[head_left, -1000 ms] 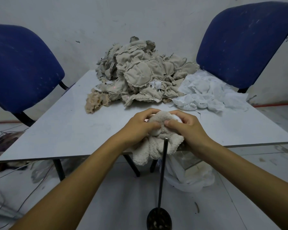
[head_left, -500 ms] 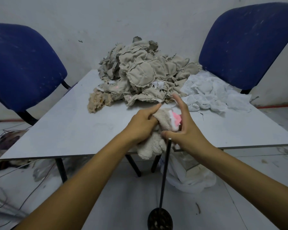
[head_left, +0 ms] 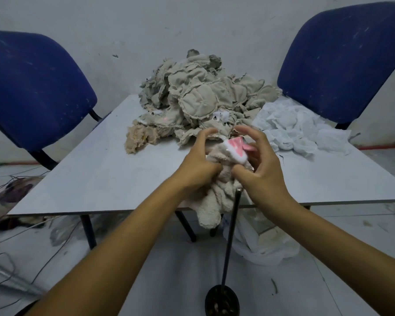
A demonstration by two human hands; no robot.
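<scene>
A fluffy beige plush skin (head_left: 217,197) hangs over the near edge of the grey table (head_left: 105,179). A pink and white part (head_left: 236,151) pokes out of its top. My left hand (head_left: 197,165) grips the plush from the left with curled fingers. My right hand (head_left: 260,165) pinches it from the right with the thumb, the other fingers arched above the pink part. A thin black rod (head_left: 232,231) stands upright just under my hands, its top touching the plush.
A heap of beige fabric pieces (head_left: 201,103) fills the table's far middle, with white gauzy fabric (head_left: 299,131) to its right. Blue chairs stand at the far left (head_left: 32,87) and far right (head_left: 342,60). The rod's round black base (head_left: 221,302) sits on the floor, near a plastic bag (head_left: 265,242).
The plush has been turned and worked open: the pink and white part, hidden a second ago, now sticks out on top. Both hands have moved slightly away from me and spread apart.
</scene>
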